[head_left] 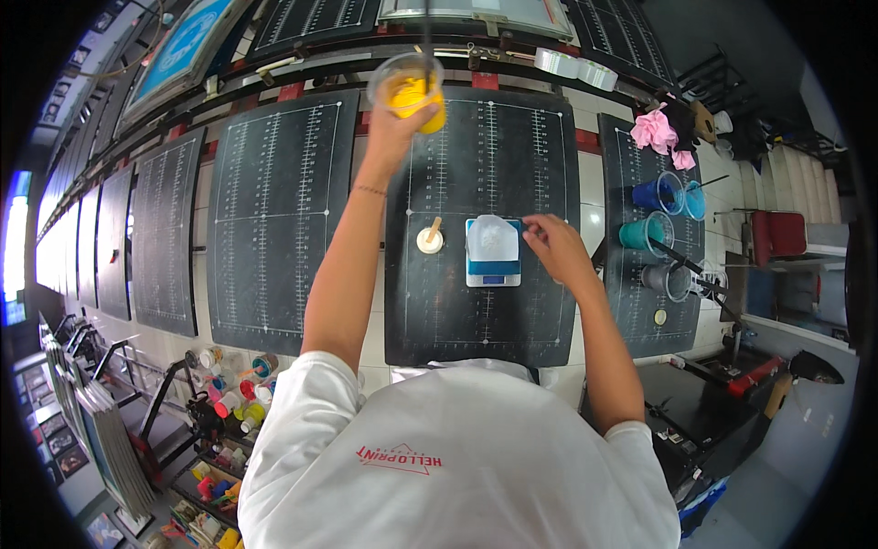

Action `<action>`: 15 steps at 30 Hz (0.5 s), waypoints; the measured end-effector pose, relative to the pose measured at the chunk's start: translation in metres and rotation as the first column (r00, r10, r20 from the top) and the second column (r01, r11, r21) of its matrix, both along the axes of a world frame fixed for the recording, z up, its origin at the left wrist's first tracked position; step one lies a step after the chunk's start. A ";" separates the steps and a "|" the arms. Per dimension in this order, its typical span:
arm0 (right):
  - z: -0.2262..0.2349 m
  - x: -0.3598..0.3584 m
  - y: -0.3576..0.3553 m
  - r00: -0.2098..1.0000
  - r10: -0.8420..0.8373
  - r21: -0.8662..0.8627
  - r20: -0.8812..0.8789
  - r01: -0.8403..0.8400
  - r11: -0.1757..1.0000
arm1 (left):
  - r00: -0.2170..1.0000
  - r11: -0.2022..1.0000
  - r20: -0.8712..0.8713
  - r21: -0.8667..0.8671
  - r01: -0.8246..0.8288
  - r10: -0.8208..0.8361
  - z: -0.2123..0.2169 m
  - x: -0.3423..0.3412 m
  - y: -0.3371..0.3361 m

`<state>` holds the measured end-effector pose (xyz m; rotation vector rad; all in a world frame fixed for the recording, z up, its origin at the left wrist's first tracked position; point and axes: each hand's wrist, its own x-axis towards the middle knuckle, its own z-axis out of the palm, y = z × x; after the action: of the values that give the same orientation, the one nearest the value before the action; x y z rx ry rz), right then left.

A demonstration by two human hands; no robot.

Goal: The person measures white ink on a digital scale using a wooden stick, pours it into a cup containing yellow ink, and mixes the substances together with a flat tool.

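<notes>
My left hand (393, 135) is closed around a clear plastic tub of yellow ink (430, 112), held up over the far edge of the middle board. A dark stick (427, 41) rises out of that tub. On the board sits a small digital scale (505, 280) in white and blue, bearing a clear plastic container (495, 236) whose contents I cannot make out. Right beside the scale is my right hand (558, 252), its fingers loosely bent and apart, with nothing visible in them. Left of the scale stands a small white pot (429, 243) with a wooden stick (436, 225).
On the right board (640, 320) stand a blue tub (647, 195), a teal tub (633, 235) and a grey tub (660, 282). Pink cloth (653, 131) lies beyond them. Several ruled black boards line the left, and ink bottles (240, 403) crowd the lower left.
</notes>
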<state>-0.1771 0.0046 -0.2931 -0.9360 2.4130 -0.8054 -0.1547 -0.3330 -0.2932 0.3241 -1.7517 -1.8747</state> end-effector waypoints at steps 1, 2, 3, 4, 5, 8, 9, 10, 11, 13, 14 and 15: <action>-0.002 -0.002 -0.007 0.999 0.031 0.000 -0.011 -0.031 1.000 | 0.999 0.998 0.020 -0.034 -0.045 0.046 0.013 0.022 -0.001; -0.004 -0.006 -0.016 0.998 0.063 -0.004 -0.031 -0.063 0.998 | 0.995 0.993 0.030 -0.071 -0.092 0.094 0.025 0.043 -0.002; -0.008 -0.011 -0.024 0.994 0.098 -0.004 -0.050 -0.098 0.995 | 0.992 0.991 0.014 -0.049 -0.125 0.126 0.032 0.064 0.001; -0.013 -0.015 -0.029 0.984 0.157 -0.006 -0.083 -0.158 0.987 | 0.987 0.987 0.007 -0.024 -0.158 0.158 0.037 0.088 0.007; -0.018 -0.020 -0.035 0.969 0.216 -0.006 -0.116 -0.218 0.976 | 0.977 0.977 0.061 -0.079 -0.197 0.202 0.038 0.114 0.011; -0.032 -0.033 -0.052 0.918 0.353 0.013 -0.183 -0.356 0.934 | 0.932 0.944 0.168 -0.140 -0.299 0.320 0.033 0.181 0.036; -0.036 -0.036 -0.055 0.900 0.389 0.029 -0.196 -0.391 0.920 | 0.918 0.939 0.207 -0.135 -0.316 0.338 0.036 0.201 0.049; -0.037 -0.038 -0.056 0.903 0.400 0.043 -0.159 -0.398 0.916 | 0.902 0.935 0.247 -0.128 -0.332 0.354 0.039 0.219 0.063; -0.038 -0.038 -0.058 0.902 0.413 0.059 -0.123 -0.409 0.911 | 0.894 0.931 0.260 -0.115 -0.346 0.364 0.036 0.237 0.073; -0.034 -0.041 -0.061 0.895 0.439 0.086 -0.083 -0.432 0.898 | 0.879 0.922 0.278 -0.089 -0.378 0.387 0.027 0.267 0.091; -0.033 -0.041 -0.062 0.890 0.449 0.097 -0.075 -0.441 0.892 | 0.877 0.923 0.291 -0.071 -0.378 0.382 0.023 0.278 0.100; -0.032 -0.040 -0.062 0.887 0.458 0.109 -0.067 -0.449 0.887 | 0.875 0.924 0.305 -0.053 -0.378 0.375 0.020 0.287 0.108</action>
<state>-0.2171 -0.0579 -0.3247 -1.4531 2.1431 -0.4821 0.1326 -0.2246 -0.2735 0.9392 -1.7199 -1.6083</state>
